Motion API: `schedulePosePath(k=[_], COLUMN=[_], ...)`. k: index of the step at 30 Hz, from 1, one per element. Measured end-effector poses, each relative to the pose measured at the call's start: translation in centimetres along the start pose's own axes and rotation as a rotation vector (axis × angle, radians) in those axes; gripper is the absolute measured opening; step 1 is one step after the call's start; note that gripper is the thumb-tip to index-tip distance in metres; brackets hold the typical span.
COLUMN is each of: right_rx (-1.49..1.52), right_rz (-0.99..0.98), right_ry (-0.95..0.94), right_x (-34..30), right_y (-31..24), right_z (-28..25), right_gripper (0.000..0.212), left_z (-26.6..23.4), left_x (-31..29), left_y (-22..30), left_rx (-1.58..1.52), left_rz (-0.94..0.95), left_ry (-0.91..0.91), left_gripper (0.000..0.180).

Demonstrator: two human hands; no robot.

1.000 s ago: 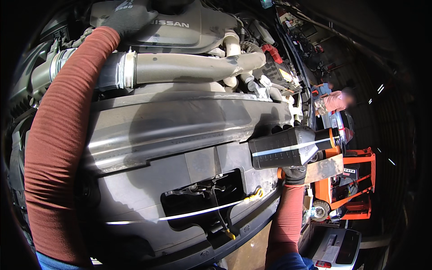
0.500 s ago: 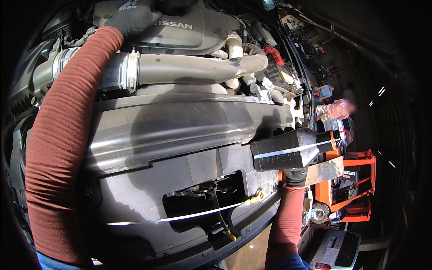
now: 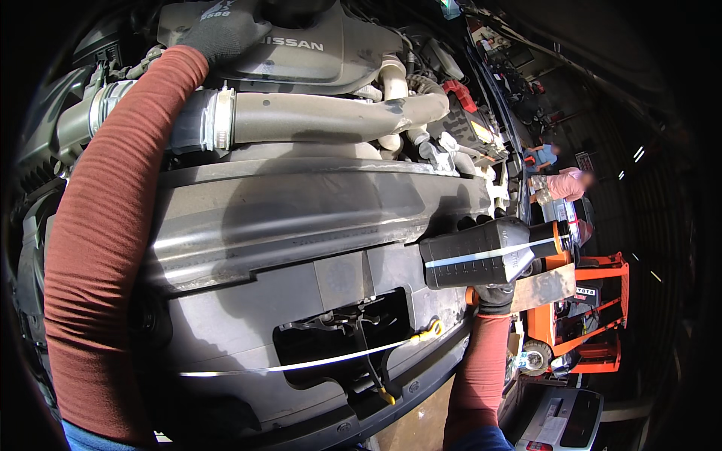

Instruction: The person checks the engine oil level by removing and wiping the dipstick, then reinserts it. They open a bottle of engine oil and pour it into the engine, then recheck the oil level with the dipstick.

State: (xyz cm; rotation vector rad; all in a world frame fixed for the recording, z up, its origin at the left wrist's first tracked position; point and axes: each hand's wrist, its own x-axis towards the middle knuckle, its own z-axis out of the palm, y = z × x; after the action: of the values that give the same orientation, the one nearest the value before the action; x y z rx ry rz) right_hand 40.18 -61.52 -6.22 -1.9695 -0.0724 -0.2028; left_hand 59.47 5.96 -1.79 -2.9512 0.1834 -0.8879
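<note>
My left hand [image 3: 226, 34], in a dark grey work glove, is at the top edge over the engine cover [image 3: 338, 56]. Its thumb points right beside a black rounded thing [image 3: 297, 9]; the other fingers are mostly cut off, and it seems closed around something I cannot make out. At the right, my gloved right hand [image 3: 496, 295] holds a black measuring jug [image 3: 470, 257] from below. The jug lies tilted on its side over the front panel, its orange-ringed neck toward the right. A pale strip with scale marks runs along it. Dark fingertips show above it.
A wide intake pipe [image 3: 316, 116] crosses the bay beneath my left forearm. The yellow-handled dipstick [image 3: 429, 331] lies across the opening in the front panel [image 3: 218, 331]. Beyond on the right are an orange forklift [image 3: 541, 323], a silver vehicle [image 3: 556, 417] and two people [image 3: 568, 184].
Almost nothing differs. The view has shifted very slightly, and both hands keep their places; the jug stays tilted on its side.
</note>
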Motion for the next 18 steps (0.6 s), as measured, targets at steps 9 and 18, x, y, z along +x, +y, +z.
schedulePosePath(k=[9, 18], right_rx=[-0.001, 0.012], right_rz=[0.000, 0.003], right_ry=[0.009, 0.014], right_x=[0.1, -0.3], right_y=[0.0, 0.0], right_z=[-0.1, -0.4], right_gripper=[0.064, 0.070], left_z=[-3.0, -3.3], left_x=[-1.4, -1.3], left_y=[1.1, 1.2], left_rx=[-0.400, -0.373], left_rz=[-0.119, -0.131], left_ry=[0.261, 0.259], left_gripper=[0.063, 0.064])
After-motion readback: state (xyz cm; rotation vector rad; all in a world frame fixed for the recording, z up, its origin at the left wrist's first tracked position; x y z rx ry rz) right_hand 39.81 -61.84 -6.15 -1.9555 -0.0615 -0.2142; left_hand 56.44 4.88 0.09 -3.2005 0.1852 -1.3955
